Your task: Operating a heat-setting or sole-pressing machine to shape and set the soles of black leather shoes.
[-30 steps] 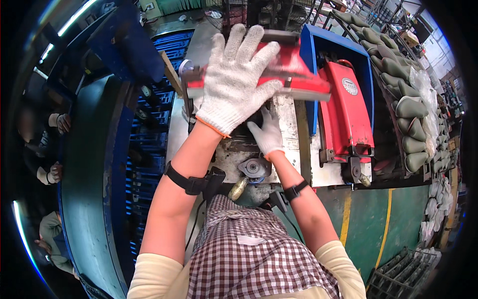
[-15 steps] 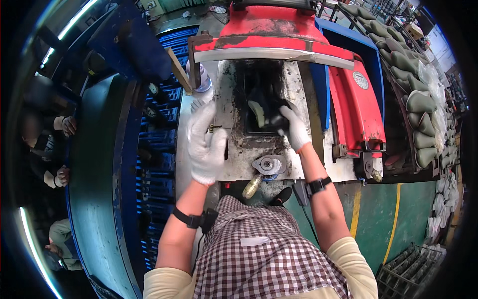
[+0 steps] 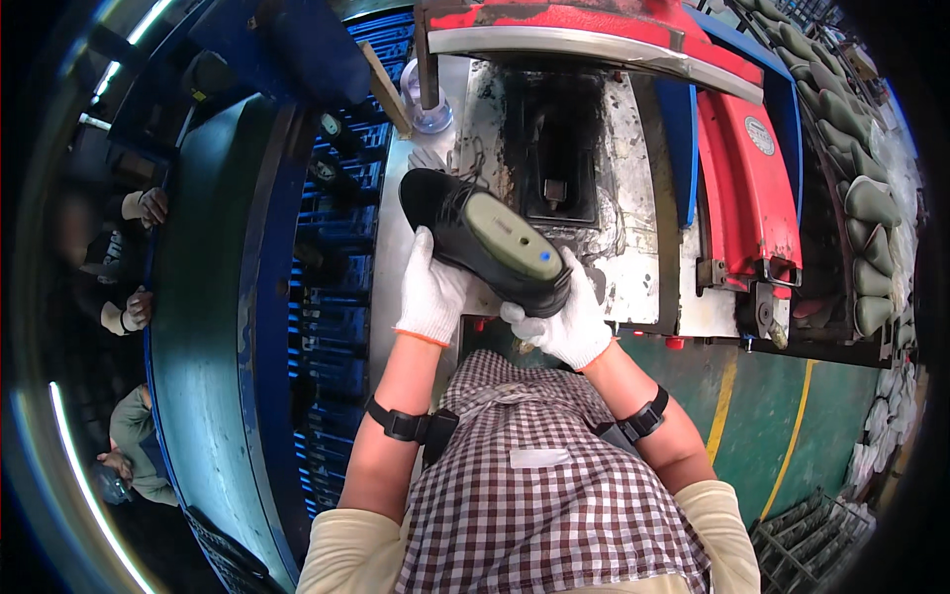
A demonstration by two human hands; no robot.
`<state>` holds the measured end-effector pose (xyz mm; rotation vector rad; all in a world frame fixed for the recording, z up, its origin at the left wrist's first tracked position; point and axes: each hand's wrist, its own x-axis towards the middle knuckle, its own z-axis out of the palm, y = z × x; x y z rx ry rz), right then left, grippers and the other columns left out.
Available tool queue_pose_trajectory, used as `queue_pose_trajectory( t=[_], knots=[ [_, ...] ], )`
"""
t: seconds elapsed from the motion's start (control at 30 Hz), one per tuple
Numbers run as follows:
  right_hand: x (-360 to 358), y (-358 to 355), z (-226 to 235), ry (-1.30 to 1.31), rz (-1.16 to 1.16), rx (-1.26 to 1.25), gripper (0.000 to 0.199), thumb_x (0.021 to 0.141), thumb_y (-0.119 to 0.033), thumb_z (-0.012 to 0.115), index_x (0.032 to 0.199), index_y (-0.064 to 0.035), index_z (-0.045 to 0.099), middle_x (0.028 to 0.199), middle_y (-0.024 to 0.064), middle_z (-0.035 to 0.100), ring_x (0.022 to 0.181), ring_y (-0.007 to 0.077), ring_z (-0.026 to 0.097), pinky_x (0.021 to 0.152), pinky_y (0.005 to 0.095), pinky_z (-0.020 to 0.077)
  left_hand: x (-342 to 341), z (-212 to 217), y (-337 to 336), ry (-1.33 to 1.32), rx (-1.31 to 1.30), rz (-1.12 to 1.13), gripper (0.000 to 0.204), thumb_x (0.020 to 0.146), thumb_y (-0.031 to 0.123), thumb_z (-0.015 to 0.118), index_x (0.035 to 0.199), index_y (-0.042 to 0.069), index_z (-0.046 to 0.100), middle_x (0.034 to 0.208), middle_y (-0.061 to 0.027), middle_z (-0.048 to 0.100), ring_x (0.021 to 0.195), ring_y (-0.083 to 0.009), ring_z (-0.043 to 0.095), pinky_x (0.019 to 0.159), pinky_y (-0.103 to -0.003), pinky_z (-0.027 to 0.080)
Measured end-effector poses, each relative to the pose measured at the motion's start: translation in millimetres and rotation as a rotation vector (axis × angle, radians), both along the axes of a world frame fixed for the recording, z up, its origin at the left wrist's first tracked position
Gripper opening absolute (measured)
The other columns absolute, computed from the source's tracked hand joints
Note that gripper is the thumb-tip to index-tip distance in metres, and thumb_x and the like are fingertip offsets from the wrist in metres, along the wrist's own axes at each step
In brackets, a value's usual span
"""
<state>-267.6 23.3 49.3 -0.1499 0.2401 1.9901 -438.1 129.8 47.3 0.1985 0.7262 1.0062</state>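
A black lace-up shoe [image 3: 450, 220] with a green shoe last [image 3: 507, 234] inside it is held tilted between both my gloved hands. Its toe points to the far left and its heel to the near right. My left hand [image 3: 432, 290] grips the side near the toe, thumb up along the edge. Around the heel, my right hand [image 3: 566, 322] is closed, with some fingers curled below it. Beyond the shoe, the black recessed mould [image 3: 561, 178] of the press lies uncovered, with a small metal piece at its near end.
A red press lid [image 3: 584, 45] is raised beyond the mould. To the right stands a red-and-blue press part [image 3: 747, 188], with a rack of green lasts [image 3: 841, 129] behind. A clear bottle [image 3: 427, 104] stands left. Another person's gloved hands [image 3: 139, 309] rest by the conveyor [image 3: 213, 346].
My right hand has brought the shoe out of the mould towards me and left. My left hand, earlier raised and holding nothing, now grips it too. The view has shifted slightly.
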Motion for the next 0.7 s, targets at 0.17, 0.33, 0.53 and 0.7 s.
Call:
queue_pose_trajectory(
  t=[0.17, 0.33, 0.53, 0.7],
  knots=[
    [-17.7, -2.5, -2.8, 0.254, 0.017, 0.012, 0.059, 0.106, -0.054, 0.041, 0.139, -0.0076, 0.056, 0.123, 0.0151, 0.064, 0.082, 0.0274, 0.055, 0.057, 0.0308, 0.0483, -19.3, 0.7, -9.6, 0.039, 0.030, 0.056, 0.046, 0.112, 0.028, 0.041, 0.146, -0.002, 0.045, 0.151, -0.0187, 0.052, 0.140, -0.0334, 0.050, 0.122, -0.052, 0.036],
    [-28.6, -9.5, -1.0, 0.268, -0.006, -0.116, 0.058, 0.103, -0.048, 0.049, 0.140, -0.0028, 0.054, 0.110, 0.0179, 0.059, 0.075, 0.0187, 0.042, 0.055, 0.0268, 0.0412, -37.0, -0.9, -17.4, 0.081, 0.115, 0.024, 0.040, 0.110, 0.019, 0.042, 0.144, -0.002, 0.046, 0.147, -0.0183, 0.055, 0.136, -0.0339, 0.054, 0.117, -0.052, 0.043],
    [-34.4, -13.4, -8.7, 0.254, 0.012, -0.080, 0.060, 0.104, -0.044, 0.049, 0.144, 0.0007, 0.050, 0.120, 0.0205, 0.058, 0.074, 0.0175, 0.044, 0.053, 0.0253, 0.0401, -52.6, 0.0, -24.3, 0.212, 0.246, -0.011, 0.038, 0.104, 0.010, 0.043, 0.139, -0.004, 0.048, 0.136, -0.0194, 0.060, 0.122, -0.0332, 0.063, 0.101, -0.051, 0.057],
    [-37.8, -15.7, -18.5, 0.333, 0.062, -0.096, 0.060, 0.104, -0.052, 0.045, 0.139, -0.0042, 0.055, 0.117, 0.0138, 0.063, 0.073, 0.0199, 0.046, 0.055, 0.0284, 0.0406, -58.3, 2.9, -29.3, 0.403, 0.258, -0.030, 0.034, 0.102, 0.006, 0.044, 0.134, -0.004, 0.049, 0.128, -0.0185, 0.065, 0.108, -0.0285, 0.071, 0.088, -0.041, 0.064]
  ],
)
